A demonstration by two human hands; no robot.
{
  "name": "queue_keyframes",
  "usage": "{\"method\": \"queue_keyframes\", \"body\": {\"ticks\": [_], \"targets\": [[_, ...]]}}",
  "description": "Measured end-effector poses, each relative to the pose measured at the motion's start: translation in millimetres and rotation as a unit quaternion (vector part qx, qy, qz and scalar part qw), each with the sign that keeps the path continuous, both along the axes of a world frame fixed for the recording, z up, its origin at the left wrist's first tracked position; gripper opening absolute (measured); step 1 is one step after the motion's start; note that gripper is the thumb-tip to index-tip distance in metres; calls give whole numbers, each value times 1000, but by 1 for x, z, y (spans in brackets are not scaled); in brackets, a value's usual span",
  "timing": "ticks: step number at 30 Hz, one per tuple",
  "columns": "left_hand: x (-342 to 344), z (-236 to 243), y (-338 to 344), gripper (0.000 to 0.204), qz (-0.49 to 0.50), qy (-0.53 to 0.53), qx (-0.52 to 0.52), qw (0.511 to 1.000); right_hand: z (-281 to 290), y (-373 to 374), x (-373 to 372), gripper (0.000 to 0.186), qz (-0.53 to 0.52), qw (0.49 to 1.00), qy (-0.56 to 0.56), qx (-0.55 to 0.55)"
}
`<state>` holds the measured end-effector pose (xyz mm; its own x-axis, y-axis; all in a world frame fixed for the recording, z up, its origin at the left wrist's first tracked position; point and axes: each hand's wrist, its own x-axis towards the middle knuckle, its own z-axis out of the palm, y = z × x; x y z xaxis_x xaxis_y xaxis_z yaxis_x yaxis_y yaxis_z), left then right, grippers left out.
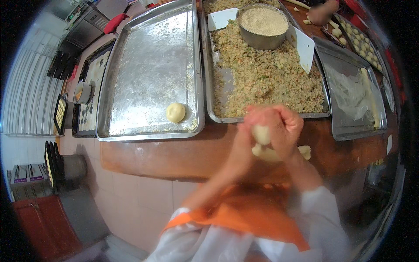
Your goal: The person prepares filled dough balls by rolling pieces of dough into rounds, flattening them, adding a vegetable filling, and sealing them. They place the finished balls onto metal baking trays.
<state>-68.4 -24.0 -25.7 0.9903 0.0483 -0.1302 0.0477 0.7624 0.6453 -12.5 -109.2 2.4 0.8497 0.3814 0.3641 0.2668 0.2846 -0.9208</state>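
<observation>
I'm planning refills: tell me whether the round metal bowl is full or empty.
Full, or nearly so: pale grains fill the metal bowl close to its rim.

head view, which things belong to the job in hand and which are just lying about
Likely in the job:
pale rounded dough, held
large silver metal tray
round pale-yellow dough ball on it
crumbly tan mixture

Apparently just lying about:
small whitish round container
crumpled translucent plastic sheet
</observation>
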Motion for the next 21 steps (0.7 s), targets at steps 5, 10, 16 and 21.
{"method": "queue_keyframes", "body": {"ticks": [5, 10, 16, 21], "targets": [[-13, 1, 19, 49, -71, -3, 331, 941, 0, 15, -8, 14, -17, 999, 5, 50], [-16, -30, 18, 40, 1, -24, 350, 937, -10, 7, -11, 21, 39, 999, 12, 10], [-16, 8, 23, 31, -25, 18, 377, 926, -7, 20, -17, 18, -7, 996, 18, 88], [-23, -26, 15, 28, 14, 24, 258, 966, -6, 18, -22, 22, 27, 998, 8, 61]]}}
